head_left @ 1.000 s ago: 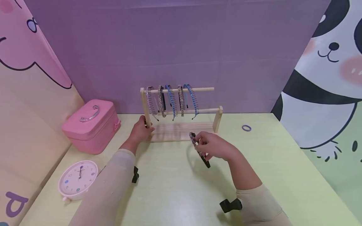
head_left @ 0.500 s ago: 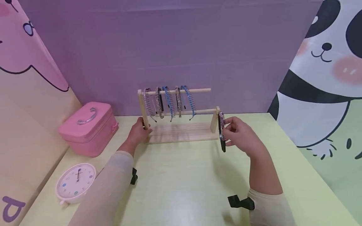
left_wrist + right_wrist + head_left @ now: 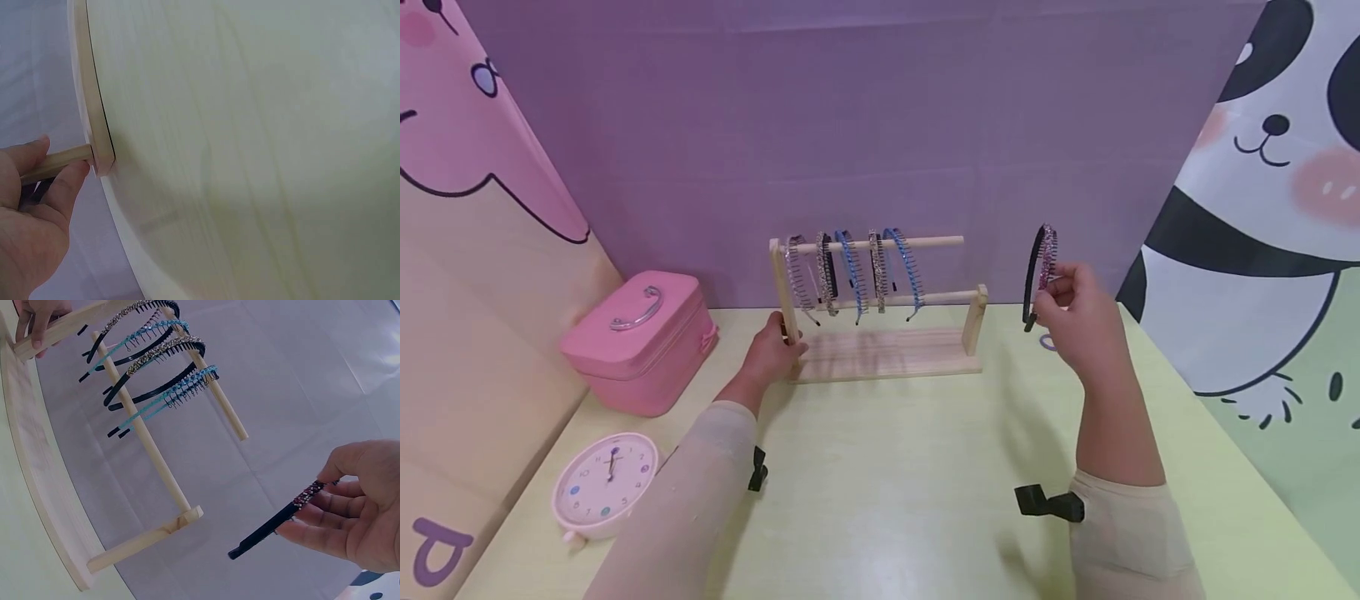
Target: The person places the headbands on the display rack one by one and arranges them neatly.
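My left hand (image 3: 771,352) grips the left upright of a wooden headband rack (image 3: 887,363); in the left wrist view thumb and fingers pinch the post (image 3: 62,161) just above the base. Several headbands hang over the rack's two rods: a pale one (image 3: 797,271), sparkly black ones (image 3: 877,271) and blue ones (image 3: 907,271). Right of the rack, my right hand (image 3: 1086,321) holds up a black headband with pink sparkles (image 3: 1047,258), pinched between thumb and fingers. It stands roughly upright, level with the free end of the top rod (image 3: 951,241).
A pink case (image 3: 636,350) with a silver handle stands at the back left, a pink clock (image 3: 606,483) in front of it. Behind the right hand a purple ring (image 3: 1047,342) lies on the table, partly hidden. A purple cloth (image 3: 865,125) covers the back wall.
My right hand has carried the pink-sparkled headband from in front of the rack to the right and up, turning it more upright. The left hand keeps its grip on the rack's post.
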Available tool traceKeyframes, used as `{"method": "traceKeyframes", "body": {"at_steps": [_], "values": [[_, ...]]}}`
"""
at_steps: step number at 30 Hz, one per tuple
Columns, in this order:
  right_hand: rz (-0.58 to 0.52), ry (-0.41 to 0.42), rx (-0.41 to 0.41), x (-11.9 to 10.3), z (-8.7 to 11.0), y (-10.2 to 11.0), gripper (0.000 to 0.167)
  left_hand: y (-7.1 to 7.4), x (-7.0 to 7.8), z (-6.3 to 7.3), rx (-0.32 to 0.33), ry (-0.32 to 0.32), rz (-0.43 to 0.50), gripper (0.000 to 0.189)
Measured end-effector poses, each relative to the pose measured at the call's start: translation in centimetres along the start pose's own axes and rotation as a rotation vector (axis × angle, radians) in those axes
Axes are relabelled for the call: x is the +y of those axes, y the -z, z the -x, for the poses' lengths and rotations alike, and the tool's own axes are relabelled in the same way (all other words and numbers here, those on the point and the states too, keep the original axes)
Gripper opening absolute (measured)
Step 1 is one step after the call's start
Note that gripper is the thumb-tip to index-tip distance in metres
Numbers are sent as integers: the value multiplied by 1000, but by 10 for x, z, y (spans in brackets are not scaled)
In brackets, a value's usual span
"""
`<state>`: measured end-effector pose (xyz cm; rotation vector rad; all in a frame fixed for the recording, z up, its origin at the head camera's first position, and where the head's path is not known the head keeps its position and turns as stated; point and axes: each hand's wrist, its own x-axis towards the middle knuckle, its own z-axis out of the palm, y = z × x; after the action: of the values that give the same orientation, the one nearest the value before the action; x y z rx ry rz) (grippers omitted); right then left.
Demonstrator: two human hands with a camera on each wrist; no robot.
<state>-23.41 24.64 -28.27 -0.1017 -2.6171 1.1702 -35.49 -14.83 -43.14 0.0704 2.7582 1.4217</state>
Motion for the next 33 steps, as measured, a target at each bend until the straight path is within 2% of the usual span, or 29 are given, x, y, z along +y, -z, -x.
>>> {"method": "traceKeyframes", "body": {"at_steps": [3,8,11,18,23,33], "values": [[-34,32,48,-4,-7,-2,52,1,0,0,3,-5,0,43],[-20,94,99,-11,-17,-11,48,1,1,1,3,-1,3,43],[-16,129,105,-16,-22,-17,47,0,2,1,5,-2,3,44],[-71,273,111,-26,-30,-35,42,0,2,4,-9,18,-2,45],[-111,334,61,-33,-34,-49,41,2,4,3,4,4,7,44],[-112,329,-49,-33,-34,-76,42,-1,3,3,5,14,7,43]]}}
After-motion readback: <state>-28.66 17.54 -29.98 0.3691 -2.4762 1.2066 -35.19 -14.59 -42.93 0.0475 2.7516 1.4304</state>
